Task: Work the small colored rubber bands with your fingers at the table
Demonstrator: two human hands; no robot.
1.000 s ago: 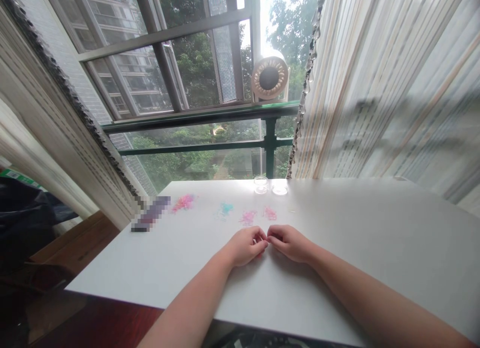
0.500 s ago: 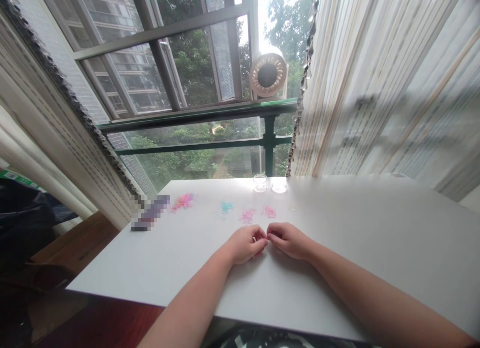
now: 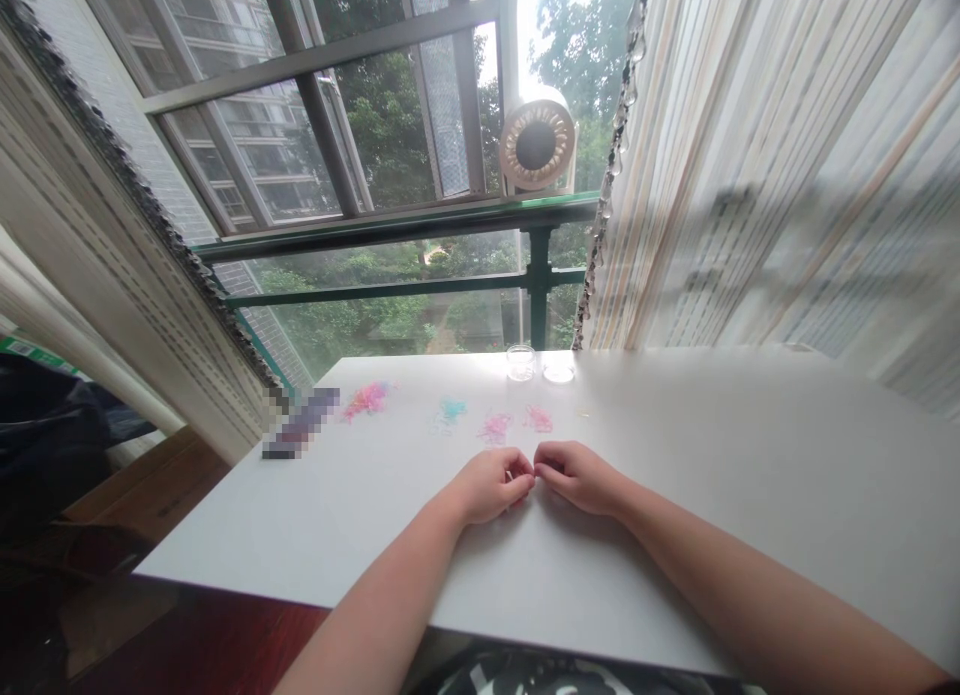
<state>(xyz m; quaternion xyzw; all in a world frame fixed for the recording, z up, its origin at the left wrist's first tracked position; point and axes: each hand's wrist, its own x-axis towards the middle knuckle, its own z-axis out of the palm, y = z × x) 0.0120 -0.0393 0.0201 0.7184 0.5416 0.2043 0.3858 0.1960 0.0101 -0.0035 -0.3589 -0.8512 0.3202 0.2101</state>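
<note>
My left hand (image 3: 496, 487) and my right hand (image 3: 574, 475) meet fingertip to fingertip, low over the white table (image 3: 300, 515). Both are closed in a pinch; whatever lies between the fingertips is too small to make out. A bit of red shows below my left fingers, its kind unclear. Just beyond the hands lie a pinkish-purple pile (image 3: 495, 429) and a pink pile (image 3: 538, 419) of small thin pieces, like tiny rubber bands. Farther left are a teal pile (image 3: 452, 410) and a larger multicoloured pile (image 3: 367, 401).
Two clear round containers (image 3: 520, 363) stand at the table's back edge. A tiny yellowish piece (image 3: 583, 413) lies right of the piles. A blurred-out dark object (image 3: 301, 425) is at the left edge. Behind are a white fan (image 3: 537, 145), a green railing (image 3: 390, 227) and curtains (image 3: 720, 155).
Both hands stay pinched together in nearly the same place, with only a slight shift of the fingers. The view has moved very slightly.
</note>
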